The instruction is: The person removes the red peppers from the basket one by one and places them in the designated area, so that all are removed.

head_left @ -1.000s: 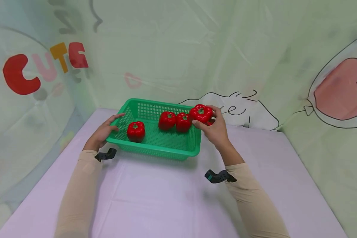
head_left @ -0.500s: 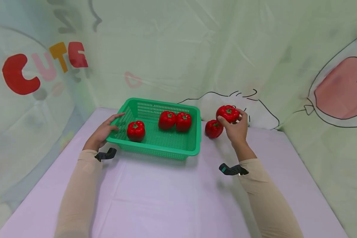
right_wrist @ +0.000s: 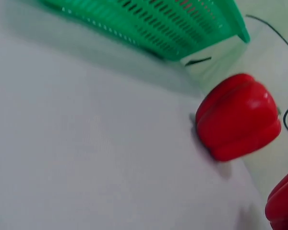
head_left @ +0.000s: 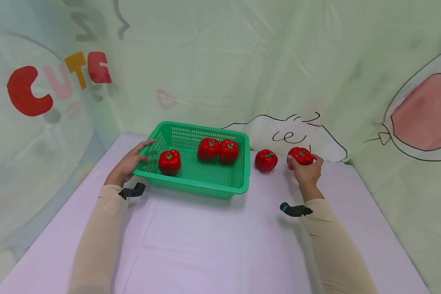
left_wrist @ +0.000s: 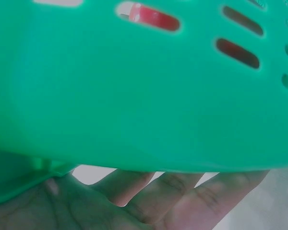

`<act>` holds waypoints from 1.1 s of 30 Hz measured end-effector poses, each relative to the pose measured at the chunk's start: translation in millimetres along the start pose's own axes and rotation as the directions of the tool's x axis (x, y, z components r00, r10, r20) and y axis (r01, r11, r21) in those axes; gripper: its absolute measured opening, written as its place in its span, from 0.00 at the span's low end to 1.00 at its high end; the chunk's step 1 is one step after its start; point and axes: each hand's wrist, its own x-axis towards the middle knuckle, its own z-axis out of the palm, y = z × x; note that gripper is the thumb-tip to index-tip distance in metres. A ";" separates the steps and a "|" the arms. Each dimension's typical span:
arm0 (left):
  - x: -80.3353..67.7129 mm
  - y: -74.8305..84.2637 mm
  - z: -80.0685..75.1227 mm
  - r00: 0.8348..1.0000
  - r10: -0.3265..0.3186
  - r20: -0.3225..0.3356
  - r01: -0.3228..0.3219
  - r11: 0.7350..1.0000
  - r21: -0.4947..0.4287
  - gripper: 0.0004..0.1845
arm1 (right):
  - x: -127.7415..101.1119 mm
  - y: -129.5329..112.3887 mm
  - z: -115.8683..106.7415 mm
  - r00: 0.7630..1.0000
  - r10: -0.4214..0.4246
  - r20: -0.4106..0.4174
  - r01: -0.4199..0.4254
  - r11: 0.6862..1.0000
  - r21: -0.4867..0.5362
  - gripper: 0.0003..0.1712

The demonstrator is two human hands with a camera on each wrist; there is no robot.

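A green plastic basket (head_left: 191,183) with slotted walls stands on the table. My left hand (head_left: 126,165) grips its left rim; in the left wrist view the fingers (left_wrist: 201,201) pass beneath the green edge. Three red bell peppers lie inside: one bell pepper (head_left: 170,162) at the left, and two side by side, a bell pepper (head_left: 208,149) and its neighbour (head_left: 228,152). My right hand (head_left: 306,173) holds another red bell pepper (head_left: 300,156) at or just above the table, its contact hidden. Between it and the basket sits a bell pepper (head_left: 266,161), seen close in the right wrist view.
A lilac-white cloth covers the table (head_left: 191,245). Pale green sheets (head_left: 206,61) with drawings and letters hang behind and at both sides, close to the table's back edge. A black camera mount (head_left: 295,210) sticks out from the right wrist.
From over the basket's right end, my right hand has carried the bell pepper rightward, then lowered it beyond the one on the table. The left hand and basket have stayed in place.
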 end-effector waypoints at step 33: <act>-1.5 0.9 0.3 1.000 -0.010 -0.010 0.010 1.000 0.010 0.40 | -7.3 2.7 -6.8 0.984 -0.144 -0.109 0.134 0.986 -0.097 0.56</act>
